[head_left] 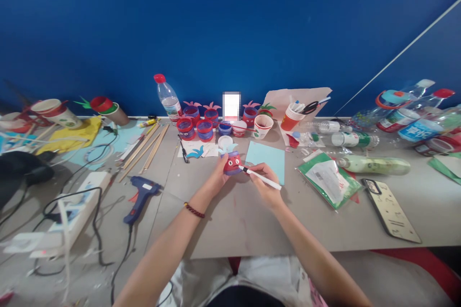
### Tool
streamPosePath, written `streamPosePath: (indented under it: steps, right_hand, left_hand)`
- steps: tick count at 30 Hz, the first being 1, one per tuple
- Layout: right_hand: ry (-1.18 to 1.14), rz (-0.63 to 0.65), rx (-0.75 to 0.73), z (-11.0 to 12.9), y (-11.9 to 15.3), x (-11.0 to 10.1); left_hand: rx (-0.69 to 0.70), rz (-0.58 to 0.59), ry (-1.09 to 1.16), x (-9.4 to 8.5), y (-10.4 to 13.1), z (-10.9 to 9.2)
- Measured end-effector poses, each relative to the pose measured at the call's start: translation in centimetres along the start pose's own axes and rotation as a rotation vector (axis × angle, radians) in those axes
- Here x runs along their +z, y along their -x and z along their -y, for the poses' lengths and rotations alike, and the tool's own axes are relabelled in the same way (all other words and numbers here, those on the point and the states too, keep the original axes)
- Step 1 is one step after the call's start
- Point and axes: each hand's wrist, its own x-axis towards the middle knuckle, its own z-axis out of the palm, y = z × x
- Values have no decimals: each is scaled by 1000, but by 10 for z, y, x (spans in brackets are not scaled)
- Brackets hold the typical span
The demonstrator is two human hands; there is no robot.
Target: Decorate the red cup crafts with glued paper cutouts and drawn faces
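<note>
In my left hand is a small red and purple cup with two white eyes and light-blue paper leaves on top. Those fingers wrap round its left side. A white marker pen with a black end lies in the pinch of my right hand. Its tip points left and meets or nearly meets the cup's face, just below the eyes. Beneath and behind my right hand is a light-blue paper sheet. Just beyond the held cup sits a small white round container.
Several painted cups and a water bottle line the blue wall. A glue gun, wooden sticks and a power strip lie left. To the right are a green packet, a phone and plastic bottles.
</note>
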Motion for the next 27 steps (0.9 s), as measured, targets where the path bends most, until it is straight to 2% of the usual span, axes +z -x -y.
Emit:
streamPosePath:
  steps: [8, 15, 19, 27]
  right_hand:
    - [-17, 17, -6, 0, 0, -1]
    - [-86, 94, -34, -2, -1, -1]
    - [-71, 112, -38, -6, 0, -2]
    - [-28, 87, -33, -1, 0, 0]
  left_hand:
    - [5, -14, 17, 1, -1, 0]
    - [-12, -19, -7, -1, -1, 1]
    - [1, -66, 15, -2, -3, 3]
    - [-4, -48, -6, 2, -1, 1]
